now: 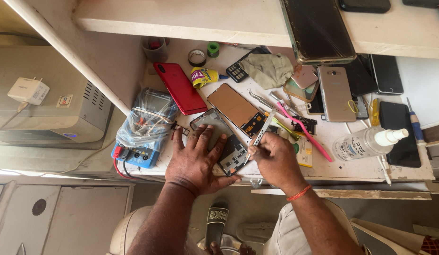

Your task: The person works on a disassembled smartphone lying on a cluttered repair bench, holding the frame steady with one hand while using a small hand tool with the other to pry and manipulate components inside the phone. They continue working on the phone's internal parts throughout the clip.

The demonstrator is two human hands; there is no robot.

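Observation:
An opened phone frame (227, 151) with its dark circuit board showing lies near the front edge of the white workbench (342, 167). My left hand (196, 158) lies flat on its left part, fingers spread, pressing it down. My right hand (274, 160) grips metal tweezers (260, 134), their tip pointing down at the frame's right edge. A detached screen panel (233, 107) with a brown back lies just beyond the frame.
A red phone (180, 88), a plastic-wrapped blue multimeter (145, 127), a spray bottle (368, 141), a pink brush (304, 130), a gold phone (336, 93), a calculator (237, 71), a cloth (268, 69) and tape rolls crowd the bench. A shelf above holds more phones (317, 28).

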